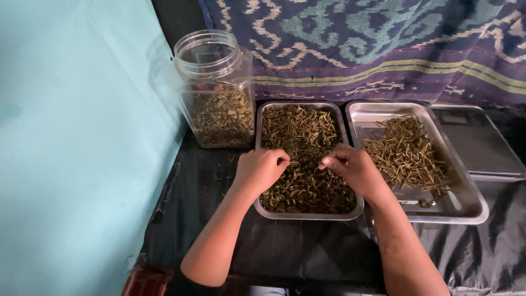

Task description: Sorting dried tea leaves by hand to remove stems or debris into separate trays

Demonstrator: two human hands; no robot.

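Note:
A steel tray (259, 123) full of dark dried stems and leaves stands in the middle of the black table. My left hand (258, 170) rests over its left side, fingers curled and pinching some of the dried bits. Over the tray's right half, my right hand (352, 167) pinches a piece too, fingertips close to those of the left. A second steel tray (463, 205) to the right holds a looser pile of pale thin stems (405, 151).
A clear plastic jar (216, 90), lidless and half full of dried leaves, stands at the back left. A flat digital scale (479, 142) lies at the far right. A turquoise wall runs along the left; patterned cloth hangs behind.

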